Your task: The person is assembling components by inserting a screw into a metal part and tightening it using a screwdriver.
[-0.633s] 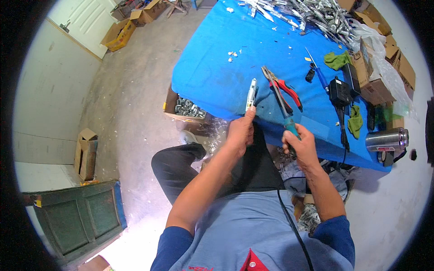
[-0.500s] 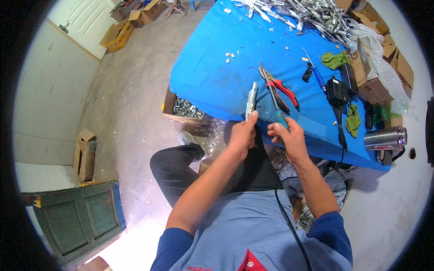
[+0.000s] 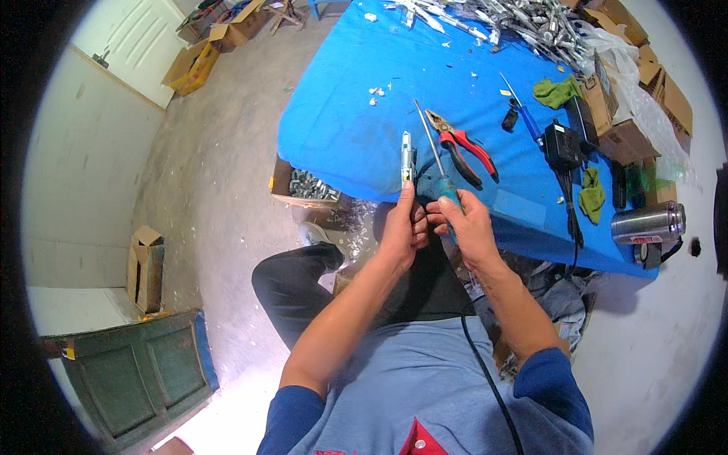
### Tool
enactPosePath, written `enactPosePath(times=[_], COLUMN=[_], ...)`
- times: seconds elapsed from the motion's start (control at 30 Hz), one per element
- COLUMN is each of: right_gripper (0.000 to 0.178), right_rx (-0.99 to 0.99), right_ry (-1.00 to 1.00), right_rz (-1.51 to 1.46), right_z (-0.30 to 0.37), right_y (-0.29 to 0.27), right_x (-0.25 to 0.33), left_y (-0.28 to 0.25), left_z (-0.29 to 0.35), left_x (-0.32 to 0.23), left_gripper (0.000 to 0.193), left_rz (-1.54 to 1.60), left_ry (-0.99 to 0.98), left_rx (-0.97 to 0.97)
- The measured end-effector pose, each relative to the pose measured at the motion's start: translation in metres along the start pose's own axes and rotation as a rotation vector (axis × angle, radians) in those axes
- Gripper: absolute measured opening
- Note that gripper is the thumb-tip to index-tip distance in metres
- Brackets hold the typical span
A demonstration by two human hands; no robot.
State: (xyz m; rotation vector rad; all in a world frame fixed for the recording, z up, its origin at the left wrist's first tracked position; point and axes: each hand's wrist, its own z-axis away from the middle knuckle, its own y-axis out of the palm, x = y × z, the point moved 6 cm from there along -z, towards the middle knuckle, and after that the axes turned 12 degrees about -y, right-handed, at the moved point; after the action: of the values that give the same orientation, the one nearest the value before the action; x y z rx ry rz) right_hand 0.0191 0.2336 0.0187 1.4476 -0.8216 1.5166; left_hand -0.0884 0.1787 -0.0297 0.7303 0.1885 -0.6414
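Observation:
A narrow, silvery metal-and-plastic part point(image 3: 407, 155) stands up out of my left hand point(image 3: 403, 227), the thumb pressed along its near end. I cannot tell its exact kind. My right hand point(image 3: 466, 227) is wrapped round the teal handle of a screwdriver point(image 3: 432, 140), whose long shaft points away from me over the table. The two hands are close together at the table's near edge, the shaft just right of the silvery part and apart from it. Beyond the right hand lie red-and-black pliers point(image 3: 462, 148), jaws toward the far left.
A blue cloth covers the table point(image 3: 341, 98). Silvery parts are heaped point(image 3: 523, 26) at its far end. On the right are a blue screwdriver point(image 3: 527, 117), a black adapter point(image 3: 563, 148), green rags point(image 3: 557, 92), a steel cup point(image 3: 647, 226) and cardboard boxes point(image 3: 626, 136). A box of metal pieces point(image 3: 307, 186) stands below left.
The screwdriver and right hand have shifted left, closer to the left hand. The silvery part has turned more upright and moved slightly left. The whole view has also shifted a little.

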Motion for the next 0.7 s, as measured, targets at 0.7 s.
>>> enactPosePath(times=[0.7], right_gripper=[0.043], right_rx=[-0.174], right_ry=[-0.257], right_rz=[0.547], right_z=[-0.007], right_y=[0.048], right_x=[0.018], left_y=[-0.016], left_z=[-0.003], left_x=[-0.005], left_gripper=[0.057], left_rz=[-0.042], left_ry=[0.05], left_rx=[0.058])
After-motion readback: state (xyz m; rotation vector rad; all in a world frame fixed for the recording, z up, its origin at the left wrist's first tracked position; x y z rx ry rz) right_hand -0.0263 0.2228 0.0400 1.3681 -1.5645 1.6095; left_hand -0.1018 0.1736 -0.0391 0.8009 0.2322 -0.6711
